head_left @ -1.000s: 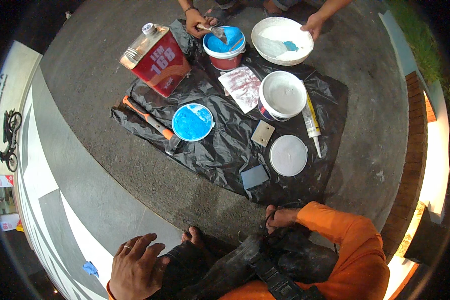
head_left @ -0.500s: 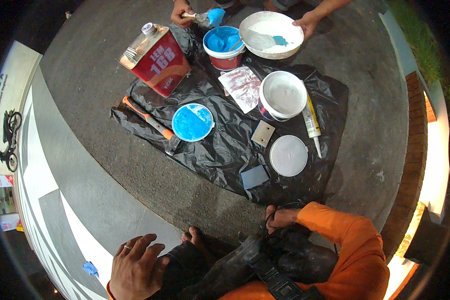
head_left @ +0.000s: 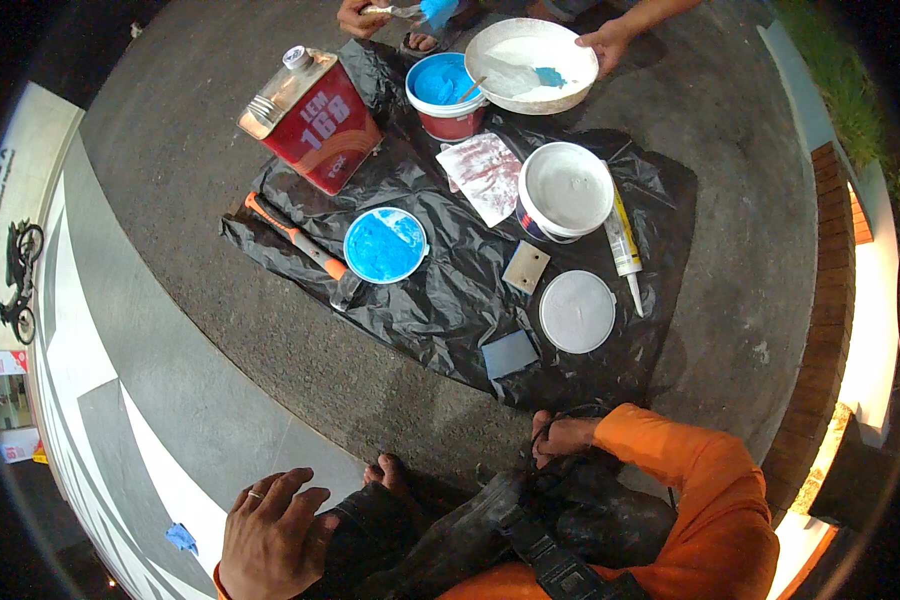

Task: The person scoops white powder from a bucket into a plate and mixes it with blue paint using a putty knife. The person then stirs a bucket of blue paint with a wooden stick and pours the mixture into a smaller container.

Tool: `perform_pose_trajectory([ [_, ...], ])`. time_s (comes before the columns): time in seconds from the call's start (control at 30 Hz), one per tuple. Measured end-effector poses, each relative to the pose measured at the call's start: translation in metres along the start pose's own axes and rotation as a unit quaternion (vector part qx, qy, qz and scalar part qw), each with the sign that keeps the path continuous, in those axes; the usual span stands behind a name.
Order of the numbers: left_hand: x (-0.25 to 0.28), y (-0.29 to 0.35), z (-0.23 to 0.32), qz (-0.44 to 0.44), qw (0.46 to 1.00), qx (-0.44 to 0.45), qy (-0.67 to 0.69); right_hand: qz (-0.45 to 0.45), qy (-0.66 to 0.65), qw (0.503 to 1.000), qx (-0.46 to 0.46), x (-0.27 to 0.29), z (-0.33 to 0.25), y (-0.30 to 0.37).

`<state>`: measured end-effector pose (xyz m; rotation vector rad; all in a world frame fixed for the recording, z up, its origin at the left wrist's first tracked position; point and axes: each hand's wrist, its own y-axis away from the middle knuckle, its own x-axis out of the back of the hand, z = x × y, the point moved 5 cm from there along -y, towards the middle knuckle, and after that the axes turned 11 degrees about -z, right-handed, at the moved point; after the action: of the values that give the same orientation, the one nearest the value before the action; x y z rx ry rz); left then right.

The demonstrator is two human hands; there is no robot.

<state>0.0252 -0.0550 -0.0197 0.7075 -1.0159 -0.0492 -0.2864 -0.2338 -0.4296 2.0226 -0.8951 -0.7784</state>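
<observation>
While the left hand [head_left: 275, 530] hangs just beside the bent left leg with its fingers loosely parted and nothing visible in its grasp, the right hand [head_left: 572, 436] reaches down, well apart from it, beside a foot in a dark-strapped sandal; whether its fingers are closed on anything, I cannot tell; an orange sleeve [head_left: 685, 455] covers that arm, and a black strap [head_left: 550, 560] with a buckle crosses the lap.

Just beyond the right hand, a grey-blue pad [head_left: 510, 355] lies near the close edge of a black plastic sheet [head_left: 440, 320]; past it come a round pale lid [head_left: 577, 312] and a beige block [head_left: 526, 267] with two dark spots; to the left lie a blue-coated lid [head_left: 384, 246] and a hammer [head_left: 295, 236] with an orange and grey handle.

Farther out, a white tub [head_left: 562, 231] stands between a smeared pale cloth [head_left: 483, 178] and a sealant tube [head_left: 621, 230]; a red metal can [head_left: 320, 130] stands at the left; behind these, a stick [head_left: 473, 90] leans in a tub of blue paste [head_left: 444, 126].

At the far side, a co-worker's one hand [head_left: 362, 18] grips a scraper [head_left: 395, 12] bearing blue paste; their other hand [head_left: 608, 46] holds the rim of a white bowl [head_left: 530, 105] with pale filling and a blue patch.
</observation>
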Motion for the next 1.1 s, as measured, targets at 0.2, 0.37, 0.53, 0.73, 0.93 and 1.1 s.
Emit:
perform_pose_trajectory([
  [0.2,-0.002,0.000,-0.001,0.005,1.000,-0.002,-0.008,0.014,0.018,1.000,0.009,0.003,-0.009,0.011],
  [0.37,-0.001,0.002,-0.001,0.007,1.000,0.004,-0.003,-0.005,0.028,0.999,-0.046,0.012,-0.041,0.038],
  [0.53,-0.001,-0.002,0.000,0.003,1.000,-0.004,-0.003,-0.005,0.017,0.999,-0.028,0.001,-0.004,0.008],
  [0.73,-0.001,0.001,-0.001,0.000,1.000,0.002,-0.006,-0.004,0.018,1.000,-0.007,0.013,-0.052,0.049],
  [0.93,-0.002,0.001,-0.001,0.003,1.000,0.000,-0.012,0.003,-0.003,0.998,0.061,0.014,-0.055,0.050],
  [1.1,0.000,-0.002,0.001,0.001,1.000,-0.006,-0.003,0.033,0.018,0.999,-0.001,0.004,-0.014,0.015],
])
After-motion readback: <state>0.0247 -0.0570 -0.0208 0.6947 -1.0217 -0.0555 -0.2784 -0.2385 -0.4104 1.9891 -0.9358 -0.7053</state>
